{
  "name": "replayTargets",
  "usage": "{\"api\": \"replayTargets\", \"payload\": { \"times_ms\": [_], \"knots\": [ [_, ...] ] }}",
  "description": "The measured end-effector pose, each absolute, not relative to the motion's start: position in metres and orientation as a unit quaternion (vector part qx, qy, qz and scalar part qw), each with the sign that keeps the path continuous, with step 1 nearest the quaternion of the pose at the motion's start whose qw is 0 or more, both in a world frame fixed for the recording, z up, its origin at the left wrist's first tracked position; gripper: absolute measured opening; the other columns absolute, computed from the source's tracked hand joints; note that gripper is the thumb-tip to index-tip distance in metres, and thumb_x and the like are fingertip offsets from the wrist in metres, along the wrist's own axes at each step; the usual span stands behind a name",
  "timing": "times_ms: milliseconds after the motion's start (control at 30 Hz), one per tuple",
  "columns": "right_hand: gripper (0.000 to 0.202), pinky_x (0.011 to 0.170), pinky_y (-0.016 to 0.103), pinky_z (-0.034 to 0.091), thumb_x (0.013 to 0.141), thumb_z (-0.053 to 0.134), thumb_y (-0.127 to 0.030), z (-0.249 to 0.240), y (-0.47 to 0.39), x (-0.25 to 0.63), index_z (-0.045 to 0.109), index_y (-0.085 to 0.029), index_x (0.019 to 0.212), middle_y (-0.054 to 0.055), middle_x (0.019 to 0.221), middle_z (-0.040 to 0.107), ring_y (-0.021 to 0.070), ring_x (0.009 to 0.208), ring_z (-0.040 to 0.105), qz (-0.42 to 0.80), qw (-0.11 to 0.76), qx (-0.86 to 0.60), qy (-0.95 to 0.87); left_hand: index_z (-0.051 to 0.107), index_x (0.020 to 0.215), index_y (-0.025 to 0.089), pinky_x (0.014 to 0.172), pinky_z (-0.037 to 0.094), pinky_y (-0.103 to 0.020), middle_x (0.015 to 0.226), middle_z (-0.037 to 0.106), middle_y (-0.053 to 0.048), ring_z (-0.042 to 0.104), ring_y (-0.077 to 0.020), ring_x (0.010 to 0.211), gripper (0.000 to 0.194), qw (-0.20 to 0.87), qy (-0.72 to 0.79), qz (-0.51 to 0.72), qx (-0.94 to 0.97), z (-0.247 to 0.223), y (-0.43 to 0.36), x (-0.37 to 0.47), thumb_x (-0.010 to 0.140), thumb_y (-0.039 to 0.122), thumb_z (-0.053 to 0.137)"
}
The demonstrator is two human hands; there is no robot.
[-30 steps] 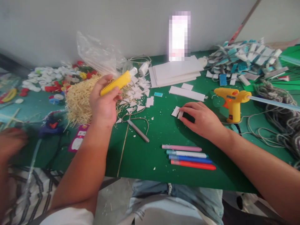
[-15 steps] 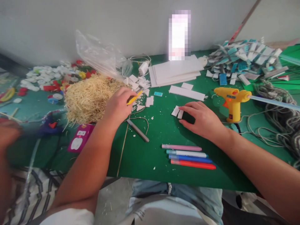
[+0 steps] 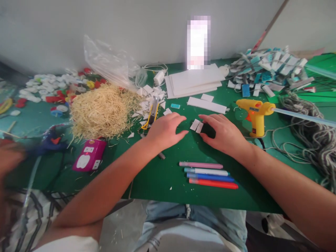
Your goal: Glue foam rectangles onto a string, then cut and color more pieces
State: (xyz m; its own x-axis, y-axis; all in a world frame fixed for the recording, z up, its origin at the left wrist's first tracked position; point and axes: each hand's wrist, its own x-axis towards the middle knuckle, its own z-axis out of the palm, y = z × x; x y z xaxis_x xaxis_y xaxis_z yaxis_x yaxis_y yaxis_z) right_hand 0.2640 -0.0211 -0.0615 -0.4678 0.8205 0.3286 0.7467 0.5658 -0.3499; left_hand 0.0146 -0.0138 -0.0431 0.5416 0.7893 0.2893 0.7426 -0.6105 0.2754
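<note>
Two small white pieces [image 3: 196, 126] lie side by side on the green table [image 3: 157, 182]. My right hand [image 3: 219, 131] is beside them on the right, thumb and fingers apart; its fingertips are close to the right piece, and whether they touch it I cannot tell. On the other side, my left hand [image 3: 169, 130] is empty, its fingers spread toward the pieces with a gap between. Behind my left hand a yellow cutter knife [image 3: 152, 113] rests on white scraps [image 3: 149, 92]. A small blue tile [image 3: 175, 106] lies farther back.
Four markers, pink [image 3: 201, 165], white, blue and red, lie in front. A yellow glue gun [image 3: 256, 115] stands right, near a grey yarn heap [image 3: 307, 129]. Straw [image 3: 102, 112] and a purple box [image 3: 89, 155] are left. Another person's blurred hand [image 3: 10, 155] is far left.
My left hand has let go of the yellow cutter knife, which now lies on the scraps, and has moved right toward the two white pieces. My right hand remains beside them.
</note>
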Motion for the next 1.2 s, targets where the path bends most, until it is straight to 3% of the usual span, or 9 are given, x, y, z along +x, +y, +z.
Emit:
{"api": "replayTargets", "payload": {
  "times_ms": [133, 267, 433, 633, 833, 900, 1033, 1200],
  "knots": [
    [0.053, 0.091, 0.048, 0.057, 0.084, 0.058, -0.021, -0.062, -0.020, 0.264, 0.065, -0.016, 0.136, 0.013, 0.107, 0.075, 0.0322, 0.101, 0.068, 0.079, 0.236, -0.464, -0.850, 0.069, 0.118, 0.012, 0.081, 0.059, -0.038, 0.109, 0.071, -0.014, 0.070, -0.0302, 0.102, 0.046, 0.066, 0.471, 0.133, 0.869, -0.046, -0.017, 0.049, 0.088, 0.046, 0.076],
    [0.048, 0.088, 0.048, 0.058, 0.086, 0.058, -0.018, -0.064, -0.016, 0.264, 0.067, -0.014, 0.133, 0.015, 0.106, 0.075, 0.0327, 0.101, 0.068, 0.072, 0.237, -0.458, -0.854, 0.073, 0.107, 0.014, 0.077, 0.058, -0.037, 0.104, 0.067, -0.012, 0.070, -0.0300, 0.098, 0.045, 0.060, 0.511, 0.098, 0.852, -0.044, -0.014, 0.063, 0.087, 0.053, 0.076],
    [0.042, 0.087, 0.049, 0.059, 0.089, 0.061, -0.020, -0.068, -0.013, 0.267, 0.068, -0.015, 0.130, 0.014, 0.105, 0.075, 0.0321, 0.098, 0.069, 0.079, 0.252, -0.444, -0.856, 0.074, 0.114, 0.015, 0.083, 0.057, -0.035, 0.108, 0.067, -0.011, 0.069, -0.0265, 0.102, 0.029, 0.081, 0.510, 0.094, 0.851, -0.042, -0.011, 0.061, 0.093, 0.034, 0.067],
    [0.039, 0.087, 0.049, 0.059, 0.089, 0.061, -0.021, -0.069, -0.012, 0.269, 0.071, -0.018, 0.127, 0.014, 0.109, 0.075, 0.0314, 0.098, 0.068, 0.080, 0.253, -0.439, -0.859, 0.074, 0.118, 0.018, 0.081, 0.057, -0.034, 0.108, 0.066, -0.009, 0.067, -0.0242, 0.098, 0.032, 0.097, 0.480, 0.107, 0.865, -0.047, -0.012, 0.053, 0.089, 0.025, 0.064],
    [0.039, 0.085, 0.047, 0.060, 0.091, 0.060, -0.022, -0.065, -0.014, 0.268, 0.072, -0.013, 0.127, 0.015, 0.106, 0.076, 0.0306, 0.096, 0.069, 0.071, 0.258, -0.428, -0.863, 0.067, 0.132, 0.014, 0.081, 0.056, -0.033, 0.120, 0.067, -0.012, 0.069, -0.0248, 0.102, 0.045, 0.095, 0.476, 0.101, 0.868, -0.026, -0.010, 0.038, 0.088, 0.024, 0.065],
    [0.039, 0.085, 0.047, 0.060, 0.093, 0.058, -0.024, -0.065, -0.014, 0.269, 0.071, -0.012, 0.127, 0.016, 0.106, 0.076, 0.0304, 0.095, 0.069, 0.072, 0.260, -0.423, -0.865, 0.073, 0.118, 0.018, 0.076, 0.054, -0.031, 0.117, 0.069, -0.007, 0.069, -0.0211, 0.094, 0.032, 0.077, 0.480, 0.091, 0.869, -0.010, -0.014, 0.024, 0.091, 0.019, 0.057],
    [0.037, 0.087, 0.047, 0.060, 0.093, 0.059, -0.024, -0.067, -0.014, 0.270, 0.072, -0.014, 0.126, 0.014, 0.106, 0.076, 0.0298, 0.096, 0.070, 0.070, 0.267, -0.425, -0.862, 0.076, 0.101, 0.023, 0.066, 0.047, -0.030, 0.107, 0.073, -0.003, 0.070, -0.0207, 0.086, 0.035, 0.054, 0.489, -0.067, 0.868, 0.014, -0.035, -0.007, 0.084, 0.006, 0.049],
    [0.037, 0.088, 0.046, 0.059, 0.094, 0.057, -0.026, -0.069, -0.013, 0.270, 0.073, -0.015, 0.126, 0.013, 0.106, 0.077, 0.0289, 0.096, 0.070, 0.075, 0.266, -0.427, -0.861, 0.075, 0.102, 0.025, 0.064, 0.047, -0.030, 0.103, 0.073, -0.003, 0.071, -0.0216, 0.085, 0.034, 0.082, 0.490, -0.168, 0.851, 0.009, -0.064, -0.029, 0.085, 0.007, 0.052]
  ]
}}
